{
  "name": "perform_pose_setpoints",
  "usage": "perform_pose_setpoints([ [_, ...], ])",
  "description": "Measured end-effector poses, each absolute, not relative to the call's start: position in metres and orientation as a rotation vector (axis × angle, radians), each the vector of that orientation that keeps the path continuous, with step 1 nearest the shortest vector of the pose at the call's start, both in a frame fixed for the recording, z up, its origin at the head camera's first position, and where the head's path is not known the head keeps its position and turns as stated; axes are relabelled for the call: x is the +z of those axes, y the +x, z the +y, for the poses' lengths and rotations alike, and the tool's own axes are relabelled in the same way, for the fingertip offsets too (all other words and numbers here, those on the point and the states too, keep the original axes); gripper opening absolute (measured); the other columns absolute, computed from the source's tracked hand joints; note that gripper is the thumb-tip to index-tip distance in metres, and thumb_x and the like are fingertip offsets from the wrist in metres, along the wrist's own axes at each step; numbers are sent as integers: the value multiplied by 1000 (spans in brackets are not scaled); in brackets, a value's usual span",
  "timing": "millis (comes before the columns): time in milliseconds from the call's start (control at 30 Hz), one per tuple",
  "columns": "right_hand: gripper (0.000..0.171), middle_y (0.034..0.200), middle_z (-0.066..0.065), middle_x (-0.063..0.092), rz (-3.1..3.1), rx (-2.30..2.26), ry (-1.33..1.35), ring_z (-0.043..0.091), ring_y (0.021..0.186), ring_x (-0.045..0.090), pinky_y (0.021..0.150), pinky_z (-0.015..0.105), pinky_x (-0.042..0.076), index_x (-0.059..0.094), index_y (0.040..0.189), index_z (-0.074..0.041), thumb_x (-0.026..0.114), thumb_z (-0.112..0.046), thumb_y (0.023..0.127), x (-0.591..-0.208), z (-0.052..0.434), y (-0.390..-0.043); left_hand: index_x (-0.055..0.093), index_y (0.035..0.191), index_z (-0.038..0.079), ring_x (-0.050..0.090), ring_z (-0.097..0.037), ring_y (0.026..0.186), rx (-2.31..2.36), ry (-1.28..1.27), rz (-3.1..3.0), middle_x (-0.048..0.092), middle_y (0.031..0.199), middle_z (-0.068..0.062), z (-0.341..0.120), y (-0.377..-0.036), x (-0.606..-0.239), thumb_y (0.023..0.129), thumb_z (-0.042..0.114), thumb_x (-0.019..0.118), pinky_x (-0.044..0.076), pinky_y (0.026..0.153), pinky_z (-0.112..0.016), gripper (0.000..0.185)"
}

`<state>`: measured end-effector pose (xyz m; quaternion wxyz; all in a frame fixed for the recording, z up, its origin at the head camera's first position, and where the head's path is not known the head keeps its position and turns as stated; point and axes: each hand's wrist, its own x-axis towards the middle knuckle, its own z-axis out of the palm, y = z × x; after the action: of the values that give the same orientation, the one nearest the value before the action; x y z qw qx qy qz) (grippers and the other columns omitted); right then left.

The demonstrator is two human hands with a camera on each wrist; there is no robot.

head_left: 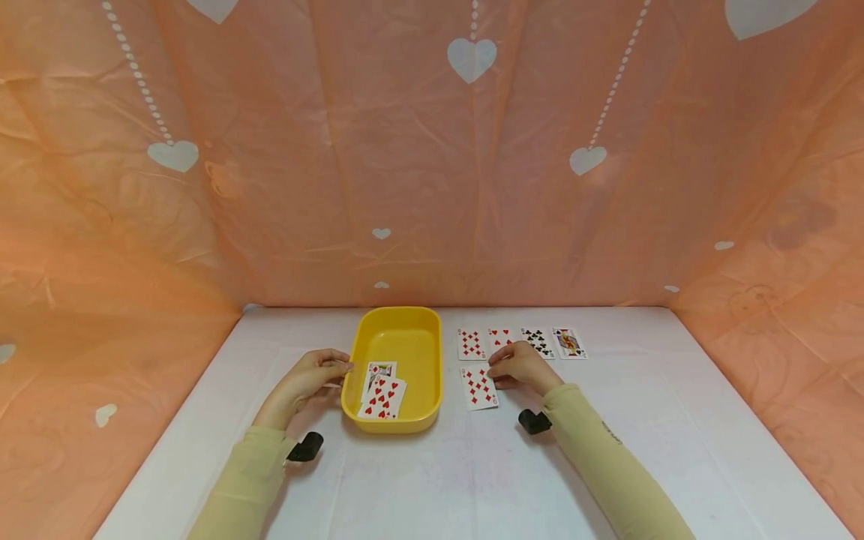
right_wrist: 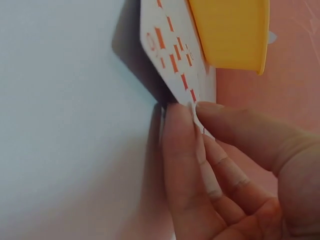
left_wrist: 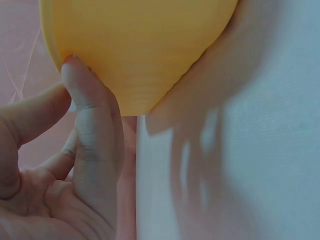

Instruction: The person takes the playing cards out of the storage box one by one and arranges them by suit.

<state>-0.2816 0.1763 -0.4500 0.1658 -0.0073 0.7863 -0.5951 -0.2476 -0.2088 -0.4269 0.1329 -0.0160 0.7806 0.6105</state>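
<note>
My right hand (head_left: 523, 366) pinches the edge of a nine of diamonds (head_left: 479, 387) between thumb and fingers. The right wrist view shows this playing card (right_wrist: 172, 50) tilted, its near side raised above its shadow on the white cloth. On the left side, my left hand (head_left: 312, 379) holds the rim of a yellow tray (head_left: 398, 427). A fingertip (left_wrist: 77, 75) lies against the tray's outer wall in the left wrist view, with the thumb at the rim. Inside the tray, a hearts card (head_left: 383, 397) overlaps a face card (head_left: 382, 368).
Behind my right hand, a row of face-up cards holds a diamonds card (head_left: 472, 345), a hearts card (head_left: 500, 337), a clubs card (head_left: 538, 342) and a face card (head_left: 570, 343). An orange curtain (head_left: 405, 187) with white hearts hangs along the table's back edge.
</note>
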Motion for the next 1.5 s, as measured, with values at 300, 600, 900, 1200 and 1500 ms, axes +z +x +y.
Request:
perform_pose_setpoints([
  [300, 23, 81, 18, 67, 2235, -1687, 6, 20, 66, 66, 66, 34, 57, 58, 107, 16, 62, 6, 86, -443, 178, -280, 51, 117, -9, 63, -15, 75, 1771, -57, 2275, 67, 93, -8, -210, -248, -428, 94, 12, 61, 54, 62, -30, 33],
  [600, 31, 96, 23, 68, 2310, -1625, -164, 27, 81, 68, 74, 37, 56, 57, 116, 15, 59, -5, 92, -418, 178, -285, 50, 118, -9, 63, -15, 75, 1780, -75, 2258, 66, 91, -8, -212, -250, -430, 94, 12, 60, 54, 61, -28, 34],
  [900, 31, 110, 28, 63, 2154, -1701, -403, 44, 105, 59, 87, 45, 51, 58, 118, 10, 54, -13, 97, -378, 162, -291, 52, 117, -9, 64, -15, 74, 1769, -64, 2286, 67, 92, -10, -213, -250, -430, 93, 13, 62, 52, 58, -26, 33],
  [1200, 37, 112, 24, 63, 2122, -1644, -511, 34, 102, 64, 87, 46, 50, 54, 124, 8, 53, -18, 99, -349, 122, -299, 50, 119, -9, 63, -16, 76, 1785, -79, 2239, 65, 93, -11, -211, -248, -428, 94, 11, 60, 55, 63, -28, 33],
  [1500, 36, 116, 29, 60, 1976, -1673, -491, 41, 108, 59, 90, 47, 48, 53, 125, 10, 52, -14, 99, -351, 77, -308, 52, 118, -9, 63, -15, 74, 1743, -57, 2295, 66, 91, -8, -211, -249, -428, 93, 14, 62, 52, 59, -27, 35],
])
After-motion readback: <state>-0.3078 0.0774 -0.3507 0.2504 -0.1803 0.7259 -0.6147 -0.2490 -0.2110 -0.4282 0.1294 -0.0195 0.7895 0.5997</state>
